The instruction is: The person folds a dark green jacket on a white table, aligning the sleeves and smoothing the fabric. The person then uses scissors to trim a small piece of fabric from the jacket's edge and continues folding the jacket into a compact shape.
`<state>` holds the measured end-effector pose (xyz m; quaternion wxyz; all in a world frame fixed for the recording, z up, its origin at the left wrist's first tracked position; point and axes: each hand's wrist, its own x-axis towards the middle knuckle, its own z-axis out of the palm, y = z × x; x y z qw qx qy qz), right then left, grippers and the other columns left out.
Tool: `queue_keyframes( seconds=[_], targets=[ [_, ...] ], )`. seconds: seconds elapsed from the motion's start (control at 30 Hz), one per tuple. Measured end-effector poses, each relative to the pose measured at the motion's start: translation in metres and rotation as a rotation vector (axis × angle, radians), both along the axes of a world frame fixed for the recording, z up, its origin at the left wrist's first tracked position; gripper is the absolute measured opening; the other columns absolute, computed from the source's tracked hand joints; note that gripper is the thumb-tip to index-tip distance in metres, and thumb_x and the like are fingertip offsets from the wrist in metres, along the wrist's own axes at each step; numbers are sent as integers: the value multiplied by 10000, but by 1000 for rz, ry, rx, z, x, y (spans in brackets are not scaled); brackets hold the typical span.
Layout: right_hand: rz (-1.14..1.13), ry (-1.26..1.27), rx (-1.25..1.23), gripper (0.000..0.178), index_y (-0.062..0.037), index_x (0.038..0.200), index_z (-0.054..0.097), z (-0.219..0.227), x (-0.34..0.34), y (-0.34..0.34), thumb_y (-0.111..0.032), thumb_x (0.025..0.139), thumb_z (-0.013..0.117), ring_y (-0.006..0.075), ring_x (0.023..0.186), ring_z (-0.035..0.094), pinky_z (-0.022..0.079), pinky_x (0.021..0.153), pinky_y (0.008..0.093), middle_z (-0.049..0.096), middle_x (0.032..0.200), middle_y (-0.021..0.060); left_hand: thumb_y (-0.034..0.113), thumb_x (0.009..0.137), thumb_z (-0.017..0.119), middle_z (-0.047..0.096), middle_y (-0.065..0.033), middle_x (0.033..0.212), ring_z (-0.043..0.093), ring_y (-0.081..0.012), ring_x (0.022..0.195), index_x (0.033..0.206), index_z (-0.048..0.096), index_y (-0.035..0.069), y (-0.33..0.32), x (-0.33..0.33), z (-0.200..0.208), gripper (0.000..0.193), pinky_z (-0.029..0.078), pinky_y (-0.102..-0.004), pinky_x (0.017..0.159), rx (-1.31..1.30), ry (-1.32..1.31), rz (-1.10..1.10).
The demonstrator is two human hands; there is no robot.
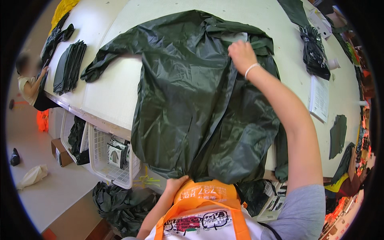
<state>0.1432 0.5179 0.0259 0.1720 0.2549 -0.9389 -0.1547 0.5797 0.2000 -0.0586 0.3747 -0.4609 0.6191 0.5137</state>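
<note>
A dark green raincoat (180,96) lies spread on the white table, its collar away from me and one sleeve stretched out to the left. Near the collar, my right hand (242,58) pinches the coat's front edge, with a bracelet on the wrist. My left hand (176,185) is at the bottom hem, close to my body, its fingers closed on the fabric and partly hidden by it. The front edges run down the middle, between both hands. A pale label or lining patch (240,37) shows inside the neck.
Folded dark garments (70,66) are stacked at left on the table (106,94). White baskets (96,156) with packaged items stand below its edge, beside a heap of dark fabric (120,204). Bundled dark pouches (314,52) and papers (319,98) lie right. A co-worker (30,82) is far left.
</note>
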Motion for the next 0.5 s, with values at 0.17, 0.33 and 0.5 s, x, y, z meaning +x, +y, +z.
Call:
queue_keyframes(
  seconds=[0.17,0.33,0.5],
  targets=[
    [-152,-69,-114,130,-100,853,646,2,-66,8,-178,845,543,229,951,567,421,796,374,632,909,61,279,753,779,692,-108,858,631,-173,783,876,704,-13,16,6,-8,325,506,-313,709,-59,-95,-172],
    [-337,-427,-763,186,-120,910,675,-6,-83,29,-285,851,616,298,1047,565,444,878,461,648,1023,93,581,772,662,700,-114,848,655,-211,823,904,731,34,-21,-85,35,567,501,-357,769,241,-172,-1077],
    [-929,-102,-698,551,-209,1322,474,-42,-110,137,-300,813,664,387,1204,442,427,958,446,389,1399,146,246,832,668,677,-90,744,624,-157,655,849,685,11,18,-341,137,236,495,-321,627,-87,845,-957]
  ],
)
